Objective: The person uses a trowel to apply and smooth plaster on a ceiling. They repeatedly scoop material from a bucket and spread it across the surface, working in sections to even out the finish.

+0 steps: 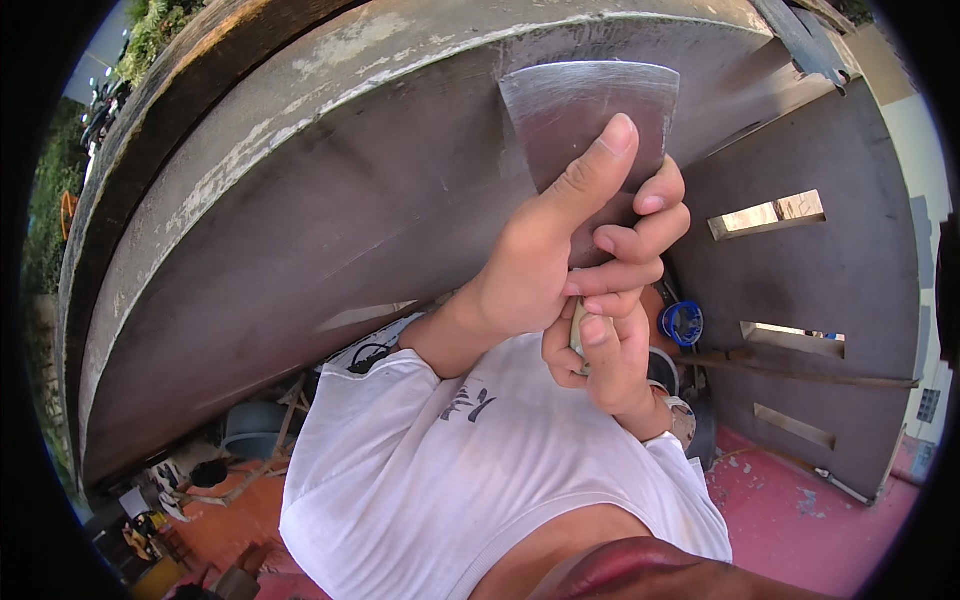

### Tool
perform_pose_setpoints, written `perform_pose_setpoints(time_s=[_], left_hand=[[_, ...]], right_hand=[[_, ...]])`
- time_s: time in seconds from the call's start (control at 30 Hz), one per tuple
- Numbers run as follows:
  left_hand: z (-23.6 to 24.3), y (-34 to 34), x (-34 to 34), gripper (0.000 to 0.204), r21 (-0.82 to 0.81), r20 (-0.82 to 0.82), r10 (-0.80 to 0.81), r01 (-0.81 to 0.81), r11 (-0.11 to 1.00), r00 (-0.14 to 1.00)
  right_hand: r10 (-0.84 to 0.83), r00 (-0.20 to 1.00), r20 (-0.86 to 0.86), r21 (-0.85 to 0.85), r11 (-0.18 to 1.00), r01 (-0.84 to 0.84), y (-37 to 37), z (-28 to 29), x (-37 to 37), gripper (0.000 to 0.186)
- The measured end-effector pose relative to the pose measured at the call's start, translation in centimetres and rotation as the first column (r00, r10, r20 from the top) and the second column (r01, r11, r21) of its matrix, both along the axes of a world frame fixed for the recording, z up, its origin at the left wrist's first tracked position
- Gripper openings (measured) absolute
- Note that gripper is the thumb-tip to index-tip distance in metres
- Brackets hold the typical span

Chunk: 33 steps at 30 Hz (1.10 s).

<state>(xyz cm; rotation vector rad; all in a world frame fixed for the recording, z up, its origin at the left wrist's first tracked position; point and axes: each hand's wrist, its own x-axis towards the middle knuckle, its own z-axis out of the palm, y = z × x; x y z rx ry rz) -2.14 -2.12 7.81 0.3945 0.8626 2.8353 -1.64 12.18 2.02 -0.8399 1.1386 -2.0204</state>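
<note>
A putty knife (592, 100) with a wide, flared metal blade is held upright in front of my chest, its broad edge pointing away from me. My left hand (525, 255) grips the blade's lower part, the thumb flat on its face and the fingers curled around its right side. Just below, my right hand (622, 365) is closed around the pale handle (578, 335), of which only a strip shows. Behind the blade stretches a large grey-brown panel (330, 200); whether the blade touches it I cannot tell.
A worn ledge with a wooden beam (165, 115) borders the panel at far left. On the right stands a dark board (800, 270) with rectangular slots, crossed by a thin rod (800, 369). A blue round container (681, 323), a grey basin (250, 432) and pink floor (770, 505) lie lower.
</note>
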Motion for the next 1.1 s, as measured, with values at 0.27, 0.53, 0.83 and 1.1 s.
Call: perform_pose_setpoints(time_s=[0.27, 0.53, 0.83, 1.1], left_hand=[[1.7, -0.6, 0.0, 0.056, -0.044, -0.033, 0.024, -0.025, 0.999, 0.999], [0.3, -0.4, 0.2, 0.055, -0.062, 0.005, 0.031, -0.030, 0.998, 1.000], [-0.3, -0.6, 0.1, 0.054, -0.025, 0.026, 0.014, -0.014, 1.000, 1.000], [0.4, -0.4, -0.1, 0.055, 0.026, 0.018, -0.016, 0.015, 1.000, 1.000]], right_hand=[[0.019, 1.000, -0.005, -0.012, 1.000, -0.019, -0.7, 0.9, -0.3, 0.028], [0.073, 0.996, 0.059, -0.021, 0.997, -0.072, -0.3, -0.2, -0.2, 0.030], [0.072, 0.997, -0.003, 0.026, 0.997, -0.072, -0.3, -0.1, -0.3, 0.032], [0.080, 0.996, -0.025, 0.038, 0.996, -0.079, 0.0, 0.9, -0.4, 0.034]])
